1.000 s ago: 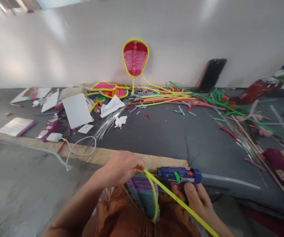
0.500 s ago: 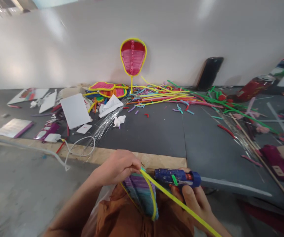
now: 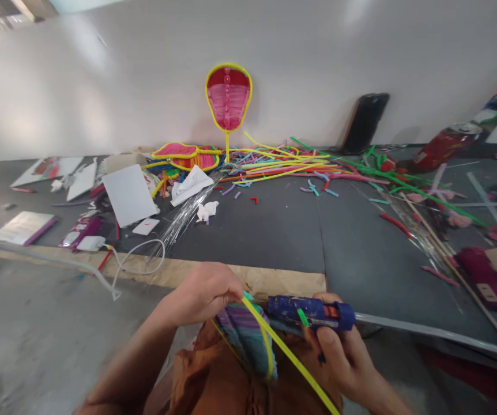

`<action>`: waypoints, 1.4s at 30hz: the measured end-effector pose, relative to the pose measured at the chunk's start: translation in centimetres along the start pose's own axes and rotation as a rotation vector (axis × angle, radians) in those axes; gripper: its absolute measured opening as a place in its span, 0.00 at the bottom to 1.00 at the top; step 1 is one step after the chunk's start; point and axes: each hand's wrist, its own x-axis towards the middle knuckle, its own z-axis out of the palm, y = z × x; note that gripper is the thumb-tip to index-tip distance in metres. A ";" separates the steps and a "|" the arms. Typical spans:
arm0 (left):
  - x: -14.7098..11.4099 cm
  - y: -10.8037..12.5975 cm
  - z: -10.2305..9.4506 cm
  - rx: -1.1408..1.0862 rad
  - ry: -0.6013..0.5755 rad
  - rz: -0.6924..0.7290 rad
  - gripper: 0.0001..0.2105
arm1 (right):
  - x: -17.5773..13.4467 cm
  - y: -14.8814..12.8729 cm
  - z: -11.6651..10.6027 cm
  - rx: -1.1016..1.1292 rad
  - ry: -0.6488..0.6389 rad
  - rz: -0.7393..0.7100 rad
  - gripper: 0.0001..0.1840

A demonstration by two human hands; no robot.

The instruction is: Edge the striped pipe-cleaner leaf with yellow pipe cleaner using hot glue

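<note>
A single head-worn camera looks forward and down, close above the left hand (image 3: 205, 293) and right hand (image 3: 343, 351), across the floor mat (image 3: 274, 230) toward the white wall (image 3: 317, 57).

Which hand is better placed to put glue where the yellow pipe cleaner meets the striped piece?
Right, probably. The right hand holds the blue glue gun, nozzle pointing at the purple-teal striped woven piece. The left hand is busy pinching the yellow pipe cleaner against it.

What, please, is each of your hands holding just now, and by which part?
The left hand pinches the yellow pipe-cleaner strand at the striped woven piece's top; the right hand holds the blue glue gun by its handle.
</note>
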 end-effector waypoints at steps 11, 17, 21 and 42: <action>-0.4 -0.4 0.2 -0.027 0.005 0.017 0.07 | 2.3 -3.2 -1.6 -0.228 -0.104 -0.151 0.11; -0.4 -0.3 0.1 -0.029 -0.020 0.000 0.08 | 2.7 -4.4 -3.0 -0.398 -0.185 -0.163 0.11; -0.5 -0.3 0.0 -0.019 -0.027 -0.043 0.07 | 2.8 -5.1 -4.0 -0.494 -0.220 -0.182 0.11; 1.0 0.5 0.1 0.185 -0.188 -0.335 0.05 | 11.3 -5.7 -5.8 -0.799 -0.044 -0.318 0.14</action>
